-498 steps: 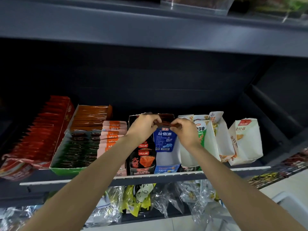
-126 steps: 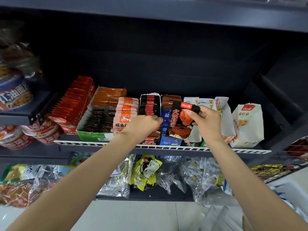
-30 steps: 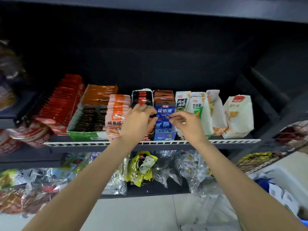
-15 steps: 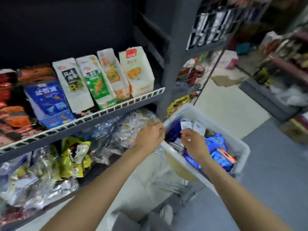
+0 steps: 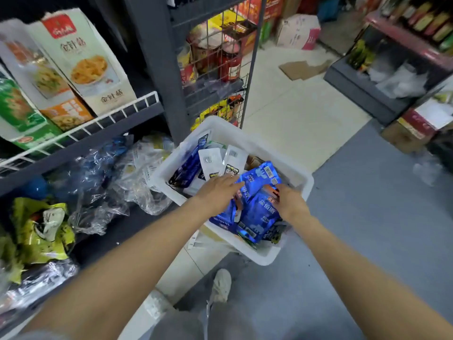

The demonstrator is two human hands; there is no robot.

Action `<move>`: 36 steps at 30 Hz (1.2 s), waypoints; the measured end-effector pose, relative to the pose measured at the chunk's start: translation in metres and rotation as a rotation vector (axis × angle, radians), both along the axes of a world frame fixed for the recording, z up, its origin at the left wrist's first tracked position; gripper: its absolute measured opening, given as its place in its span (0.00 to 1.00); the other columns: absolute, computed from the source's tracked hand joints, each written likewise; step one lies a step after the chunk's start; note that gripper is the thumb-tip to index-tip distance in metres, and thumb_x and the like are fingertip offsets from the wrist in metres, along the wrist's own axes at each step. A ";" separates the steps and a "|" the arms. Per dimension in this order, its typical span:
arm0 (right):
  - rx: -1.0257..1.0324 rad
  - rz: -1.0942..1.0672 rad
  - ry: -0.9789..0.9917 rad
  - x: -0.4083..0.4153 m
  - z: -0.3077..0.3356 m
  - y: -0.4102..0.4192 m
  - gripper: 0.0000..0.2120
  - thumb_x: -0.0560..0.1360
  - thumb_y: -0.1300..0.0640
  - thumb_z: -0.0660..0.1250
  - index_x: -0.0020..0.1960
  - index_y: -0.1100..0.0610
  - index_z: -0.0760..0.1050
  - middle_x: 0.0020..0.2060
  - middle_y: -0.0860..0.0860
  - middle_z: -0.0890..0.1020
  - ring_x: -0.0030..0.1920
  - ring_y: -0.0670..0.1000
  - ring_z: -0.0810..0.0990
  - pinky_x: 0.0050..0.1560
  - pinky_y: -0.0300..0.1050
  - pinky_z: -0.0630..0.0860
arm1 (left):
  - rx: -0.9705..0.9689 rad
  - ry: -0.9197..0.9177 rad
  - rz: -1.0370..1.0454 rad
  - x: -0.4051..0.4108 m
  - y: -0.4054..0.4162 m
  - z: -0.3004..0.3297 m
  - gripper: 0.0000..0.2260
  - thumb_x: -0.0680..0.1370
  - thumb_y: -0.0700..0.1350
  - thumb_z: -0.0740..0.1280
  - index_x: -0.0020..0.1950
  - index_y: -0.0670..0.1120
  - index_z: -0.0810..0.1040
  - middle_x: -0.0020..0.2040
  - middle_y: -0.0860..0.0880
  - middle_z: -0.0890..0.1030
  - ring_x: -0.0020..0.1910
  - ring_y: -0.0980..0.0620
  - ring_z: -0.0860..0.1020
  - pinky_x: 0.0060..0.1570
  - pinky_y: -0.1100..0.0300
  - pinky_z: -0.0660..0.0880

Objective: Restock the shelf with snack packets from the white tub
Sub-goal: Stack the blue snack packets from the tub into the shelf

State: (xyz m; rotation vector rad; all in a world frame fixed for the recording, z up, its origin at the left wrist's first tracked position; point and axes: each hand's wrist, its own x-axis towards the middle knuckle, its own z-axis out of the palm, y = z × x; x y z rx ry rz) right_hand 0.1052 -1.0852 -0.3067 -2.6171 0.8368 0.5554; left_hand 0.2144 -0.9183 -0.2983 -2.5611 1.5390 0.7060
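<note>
The white tub [image 5: 302, 179] stands on the floor beside the shelf and holds several snack packets, blue ones [image 5: 259, 215] in front and white ones [image 5: 210, 160] behind. Both my hands are inside it. My left hand [image 5: 218, 192] lies flat with straight fingers across the packets, its fingertips on a blue one. My right hand [image 5: 290, 203] pinches the orange top edge of the front blue packet. The shelf's white wire rail [image 5: 98, 123] is at upper left, with upright snack boxes [image 5: 83, 60] behind it.
Clear plastic bags [image 5: 103, 182] and yellow-green packets [image 5: 41, 229] fill the lower shelf on the left. A wire rack [image 5: 220, 57] of jars stands behind the tub. My shoe [image 5: 221, 285] is just below the tub. Flat cardboard [image 5: 301, 69] lies on the floor beyond.
Both hands left the shelf row, swung right and down, and now reach deeper into the tub. The right hand has taken hold of a blue packet.
</note>
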 end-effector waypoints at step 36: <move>0.208 0.313 -0.626 0.107 0.148 0.108 0.14 0.78 0.61 0.63 0.63 0.58 0.73 0.57 0.57 0.72 0.43 0.55 0.78 0.46 0.31 0.69 | -0.786 -0.020 0.943 0.057 0.156 0.144 0.06 0.78 0.41 0.65 0.51 0.42 0.80 0.48 0.47 0.83 0.46 0.53 0.79 0.42 0.67 0.67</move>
